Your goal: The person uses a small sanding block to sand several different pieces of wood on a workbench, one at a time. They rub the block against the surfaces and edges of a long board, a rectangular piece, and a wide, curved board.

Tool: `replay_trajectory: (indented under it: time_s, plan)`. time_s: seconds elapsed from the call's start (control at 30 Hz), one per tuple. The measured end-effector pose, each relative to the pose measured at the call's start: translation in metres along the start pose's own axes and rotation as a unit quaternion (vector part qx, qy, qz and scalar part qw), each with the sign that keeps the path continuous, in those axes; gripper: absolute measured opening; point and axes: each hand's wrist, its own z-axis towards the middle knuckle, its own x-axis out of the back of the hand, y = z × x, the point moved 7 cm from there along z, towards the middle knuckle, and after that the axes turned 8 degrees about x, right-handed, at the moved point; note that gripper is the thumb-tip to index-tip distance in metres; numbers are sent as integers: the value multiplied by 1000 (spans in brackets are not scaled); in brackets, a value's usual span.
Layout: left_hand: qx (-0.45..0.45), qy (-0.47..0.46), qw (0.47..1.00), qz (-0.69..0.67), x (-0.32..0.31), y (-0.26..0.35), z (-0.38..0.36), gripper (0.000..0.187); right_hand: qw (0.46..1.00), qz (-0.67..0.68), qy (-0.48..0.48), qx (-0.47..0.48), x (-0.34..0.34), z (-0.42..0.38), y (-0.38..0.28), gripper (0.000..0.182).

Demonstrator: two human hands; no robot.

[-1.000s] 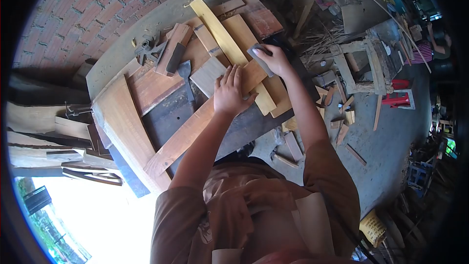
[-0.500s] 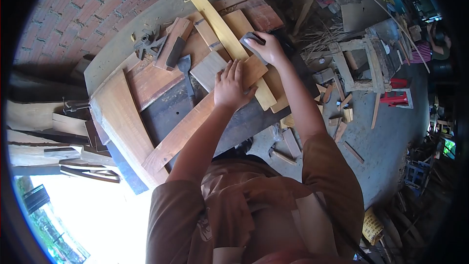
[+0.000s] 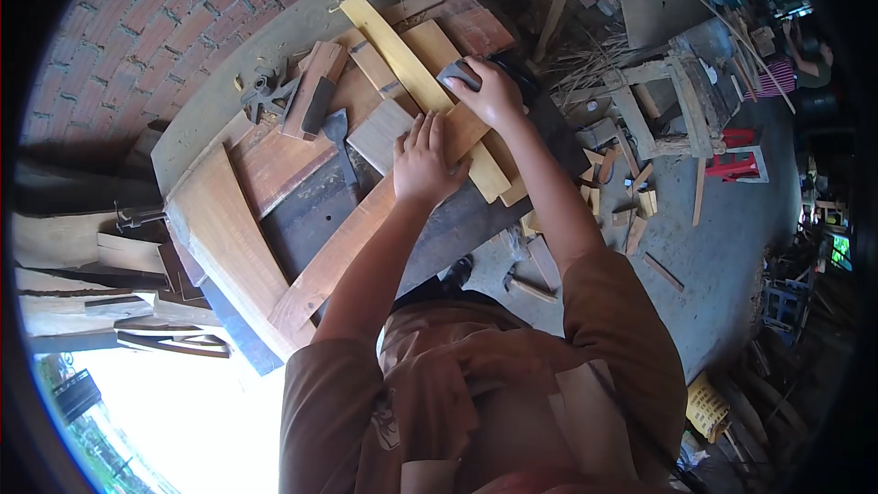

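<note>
My left hand (image 3: 426,165) lies on a long reddish-brown board (image 3: 352,242), fingers stretched over it and thumb apart. My right hand (image 3: 494,96) is closed around a small dark grey block (image 3: 460,75), at the far end of this board. What the block's underside touches is hidden. A yellow board (image 3: 402,55) runs crosswise beneath the long board. Just left of my left hand sits a greyish wood block (image 3: 380,135), and a dark flat-bladed tool (image 3: 343,151) lies beside it.
A wide curved plank (image 3: 229,229) covers the bench's left side. A metal hand plane (image 3: 265,91) and a wooden block (image 3: 313,91) lie farther back. Offcuts and a hammer (image 3: 530,289) litter the floor at right, near a wooden frame (image 3: 668,110). Another person (image 3: 809,64) is at far right.
The whole view has shifted slightly. My right hand has moved a little away from me along with the dark block, whose visible side is now shorter. My left hand stays put on the board.
</note>
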Motion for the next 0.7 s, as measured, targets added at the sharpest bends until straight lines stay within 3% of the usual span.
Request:
replay_trajectory:
  time_s: [0.13,0.2,0.37,0.43,0.47,0.5,0.57,0.7]
  plan:
    - [-6,29,1000,4,2,0,2,80,1000,-10,1,3,32,-71,13,52]
    - [-6,26,1000,14,2,1,-1,83,998,-36,-4,-48,37,-88,14,52]
    - [42,58,997,19,6,0,10,88,993,-105,-44,-19,33,-54,4,49]
    - [39,69,997,17,7,-1,11,89,997,-46,-37,-49,37,-58,9,50]
    - [40,71,996,19,7,-1,11,89,998,-54,39,-2,36,-71,14,50]
    - [41,74,996,21,6,-2,11,90,997,-56,44,-4,38,-83,15,50]
    - [32,81,996,22,4,-2,11,88,996,16,-7,-82,36,-115,19,50]
    - [58,61,996,18,-5,-12,14,81,984,105,27,-139,48,-176,29,48]
